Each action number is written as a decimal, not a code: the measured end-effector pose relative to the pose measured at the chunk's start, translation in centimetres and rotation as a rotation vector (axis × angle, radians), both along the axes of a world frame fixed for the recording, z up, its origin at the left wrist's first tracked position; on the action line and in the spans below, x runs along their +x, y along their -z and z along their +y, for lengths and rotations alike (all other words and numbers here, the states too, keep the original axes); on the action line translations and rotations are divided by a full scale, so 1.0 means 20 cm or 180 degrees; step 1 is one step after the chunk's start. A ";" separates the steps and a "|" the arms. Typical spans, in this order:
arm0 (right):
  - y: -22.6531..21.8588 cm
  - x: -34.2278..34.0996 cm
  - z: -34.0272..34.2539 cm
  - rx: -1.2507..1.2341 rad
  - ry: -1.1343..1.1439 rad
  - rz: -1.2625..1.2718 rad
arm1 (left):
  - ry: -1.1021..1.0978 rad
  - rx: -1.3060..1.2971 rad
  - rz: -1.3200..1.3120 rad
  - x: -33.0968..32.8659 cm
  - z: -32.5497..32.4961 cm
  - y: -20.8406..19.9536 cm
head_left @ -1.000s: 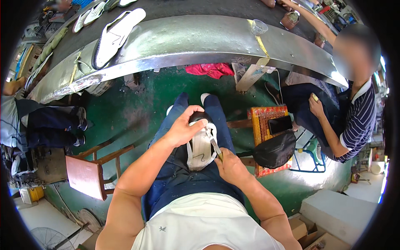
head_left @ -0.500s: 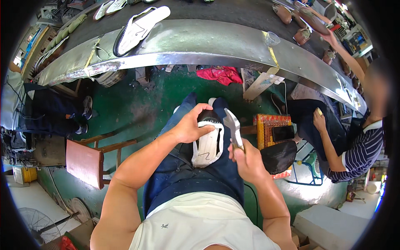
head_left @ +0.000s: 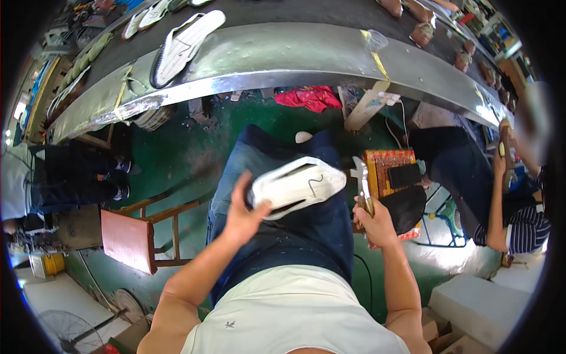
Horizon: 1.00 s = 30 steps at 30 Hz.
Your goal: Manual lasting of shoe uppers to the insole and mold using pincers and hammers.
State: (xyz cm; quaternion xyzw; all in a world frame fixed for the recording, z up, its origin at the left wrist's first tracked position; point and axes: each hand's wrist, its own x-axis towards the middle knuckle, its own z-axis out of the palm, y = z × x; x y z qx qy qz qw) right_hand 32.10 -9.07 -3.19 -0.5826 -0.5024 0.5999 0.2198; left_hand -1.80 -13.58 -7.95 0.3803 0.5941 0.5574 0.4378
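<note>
Over my lap, my left hand grips one end of a shoe, thumb on top and fingers blurred by motion. The shoe lies bottom up, with a pale inner board edged by white folded-in upper material, and its free end points right. In my closed right hand is the handle of a hammer; its metal head stands upright just right of the shoe, apart from it. A similar white shoe with a dark toe rests bottom up on the metal bench edge.
A pink-topped stool stands at my left. To my right are an orange woven seat, a phone and a black cushion. A co-worker in a striped shirt sits at far right, holding a shoe. Red cloth lies under the bench.
The shoe has turned from pointing away to lying crosswise, my left hand moving to its left end. The hammer has shifted right and down. The co-worker's arms have moved.
</note>
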 end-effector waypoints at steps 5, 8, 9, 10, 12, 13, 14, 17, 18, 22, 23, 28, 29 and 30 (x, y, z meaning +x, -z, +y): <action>0.21 -0.02 -0.13 -0.0141 -0.0371 -0.0284 | 0.2578 -0.1922 0.1988 0.06 -0.06 0.03; 0.19 -0.08 -0.17 0.0058 -0.0795 -0.0677 | 0.2375 -0.1094 0.2822 0.08 0.00 0.02; 0.20 -0.09 -0.18 0.0047 -0.0801 -0.0672 | 0.2386 -0.0978 0.2652 0.06 0.04 0.07; 0.21 -0.10 -0.18 0.0116 -0.0894 -0.0803 | 0.2343 -0.1166 0.2393 0.04 0.07 0.11; 0.22 -0.11 -0.20 0.0172 -0.1017 -0.0951 | 0.2289 -0.1354 0.2132 0.02 0.06 0.19; 0.22 -0.11 -0.20 0.0157 -0.1022 -0.0940 | 0.1961 -0.1167 0.1501 0.03 0.03 0.18; 0.22 -0.11 -0.20 0.0179 -0.1071 -0.0972 | 0.1619 -0.0974 0.0876 0.03 0.01 0.18; 0.20 -0.11 -0.19 0.0187 -0.1232 -0.1020 | 0.2089 -0.1274 0.2341 0.06 0.08 0.07; 0.19 -0.11 -0.19 0.0188 -0.1335 -0.1039 | 0.2073 -0.1292 0.2333 0.08 0.09 0.09; 0.13 -0.13 -0.13 0.0310 -0.1678 -0.0911 | 0.1281 -0.0600 0.2371 0.13 0.10 0.14; 0.12 -0.14 -0.11 -0.0346 -0.1587 -0.0481 | 0.1333 -0.0522 0.2470 0.13 0.10 0.14; 0.06 -0.24 -0.02 -0.1958 -0.0660 0.0881 | 0.1209 -0.0039 0.2312 0.18 0.04 0.10; 0.07 -0.25 -0.01 -0.1959 -0.0669 0.0878 | 0.1200 -0.0042 0.2312 0.18 0.03 0.10; 0.11 -0.26 0.00 -0.1290 -0.1188 0.0384 | 0.1197 -0.0059 0.2185 0.17 0.02 0.11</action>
